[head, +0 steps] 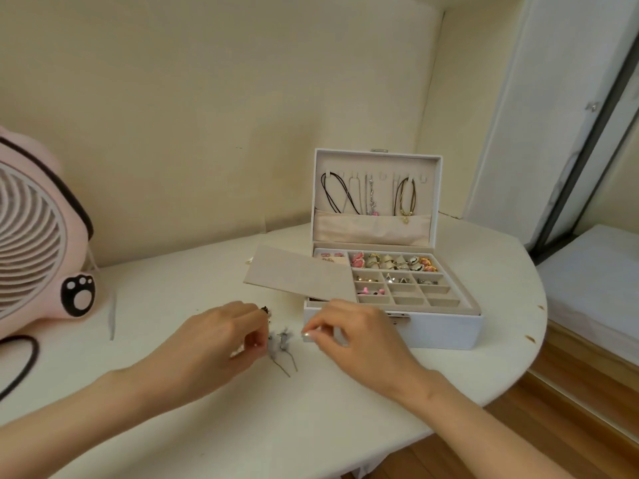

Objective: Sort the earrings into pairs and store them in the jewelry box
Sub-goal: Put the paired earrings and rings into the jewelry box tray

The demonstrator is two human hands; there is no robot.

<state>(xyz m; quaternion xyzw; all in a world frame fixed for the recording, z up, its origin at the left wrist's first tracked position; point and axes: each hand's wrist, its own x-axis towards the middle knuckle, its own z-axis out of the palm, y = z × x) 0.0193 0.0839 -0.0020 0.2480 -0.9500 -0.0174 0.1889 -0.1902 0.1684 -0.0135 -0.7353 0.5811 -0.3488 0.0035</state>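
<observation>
We count two grey earrings [281, 342] between our hands; left fingers [254, 342] and right fingers [311, 335] pinched, contents unclear. Box [394, 328] at one o'clock, open tabletop [173, 295] at ten.

White counter [207, 426], marked with small brown chips along its right rim. White jewelry box [446, 331] lined in beige, its tray compartments dotted with pink, gold and silver pieces. Black and brown cords [333, 193] against the pale lid lining. Grey earrings [281, 340] on thin dark stems. Pink fan [38, 236] with cream spiral grille, black trim, black-and-pink paw print. Cream wall [207, 98]. Orange-brown wooden floor [567, 409].
</observation>
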